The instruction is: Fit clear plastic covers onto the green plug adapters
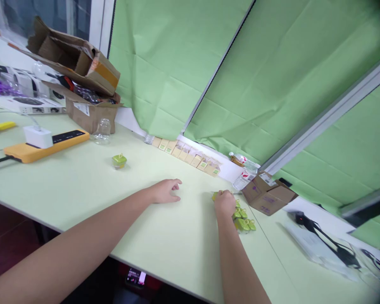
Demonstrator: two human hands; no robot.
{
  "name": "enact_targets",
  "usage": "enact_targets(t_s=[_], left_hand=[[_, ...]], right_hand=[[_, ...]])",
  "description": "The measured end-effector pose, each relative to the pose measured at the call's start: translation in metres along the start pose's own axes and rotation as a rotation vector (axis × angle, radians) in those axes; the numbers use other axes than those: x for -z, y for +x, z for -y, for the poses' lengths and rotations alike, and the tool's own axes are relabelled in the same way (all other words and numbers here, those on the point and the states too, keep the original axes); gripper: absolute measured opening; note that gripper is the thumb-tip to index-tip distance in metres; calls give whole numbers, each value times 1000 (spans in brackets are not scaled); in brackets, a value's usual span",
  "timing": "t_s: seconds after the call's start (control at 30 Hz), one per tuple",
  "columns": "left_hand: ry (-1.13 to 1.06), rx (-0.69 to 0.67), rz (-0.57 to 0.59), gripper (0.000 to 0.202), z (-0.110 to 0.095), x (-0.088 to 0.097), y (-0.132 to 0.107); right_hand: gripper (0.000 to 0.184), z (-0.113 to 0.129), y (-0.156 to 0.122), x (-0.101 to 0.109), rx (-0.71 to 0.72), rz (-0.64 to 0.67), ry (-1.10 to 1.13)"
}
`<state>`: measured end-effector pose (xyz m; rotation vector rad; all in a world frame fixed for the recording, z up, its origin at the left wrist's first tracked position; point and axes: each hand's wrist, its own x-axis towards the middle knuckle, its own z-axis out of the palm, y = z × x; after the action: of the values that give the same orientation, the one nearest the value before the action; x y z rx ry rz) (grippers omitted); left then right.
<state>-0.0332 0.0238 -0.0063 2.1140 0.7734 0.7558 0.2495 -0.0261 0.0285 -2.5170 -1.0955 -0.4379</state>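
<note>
My left hand (165, 191) hovers over or rests on the middle of the pale table, thumb and fingers apart, with nothing in it. My right hand (225, 204) is closed on a small green-lidded container (214, 195), mostly hidden by the fingers. Just beside that hand stands a group of similar green-lidded containers (242, 223), with clear sides and small loops on top, partly covered by my wrist. A single green-lidded container (119, 161) sits apart, to the left of my left hand.
A row of small tan boxes (190, 155) lines the wall. Plastic bottles (245, 177) and a cardboard box (267, 194) stand at right. On the left are an orange power strip (31, 153), a clear plastic bottle (103, 131) and open cartons (91, 116). The table's front edge runs below my arms.
</note>
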Motion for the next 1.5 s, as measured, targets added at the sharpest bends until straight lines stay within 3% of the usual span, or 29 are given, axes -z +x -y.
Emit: enact_targets(t_s=[0.23,0.33,0.43,0.5,0.6,0.67,0.73,0.83,0.93,1.07,1.17,1.27,1.37,1.5], left_hand=[[12,-36,-14,61,5,-4,2],[78,-83,-75,47,-1,0,6],[290,-163,-303,30,-10,22,8],[456,-131,-556,27,-14,46,5],[690,132,-903,35,-9,88,-6],[724,411,-979,48,0,112,-17],[609,685,-791,55,12,128,-26],[501,716,-608,49,26,129,-27],[396,485,-472,59,25,100,-15],[240,177,-279,78,6,35,3],[-2,-90,-98,71,-7,-1,5],[-49,-121,-51,67,-9,-9,3],[-37,-60,-60,69,-6,-2,2],[-52,-83,-111,51,-4,8,3]], right_hand=[[34,11,-6,16,-74,-55,55],[37,40,-20,29,62,-137,126],[31,80,-48,31,310,-41,277],[28,100,-71,24,434,31,354],[23,109,-96,6,561,162,353],[21,104,-101,-3,622,214,362],[20,95,-97,-7,622,220,418],[18,86,-85,-5,553,223,524],[18,85,-80,-2,512,231,623],[23,90,-80,-2,525,345,860],[22,89,-78,-4,550,385,975],[18,87,-75,-6,539,392,1001],[17,88,-74,-5,520,407,1086],[20,92,-77,0,445,382,1235]])
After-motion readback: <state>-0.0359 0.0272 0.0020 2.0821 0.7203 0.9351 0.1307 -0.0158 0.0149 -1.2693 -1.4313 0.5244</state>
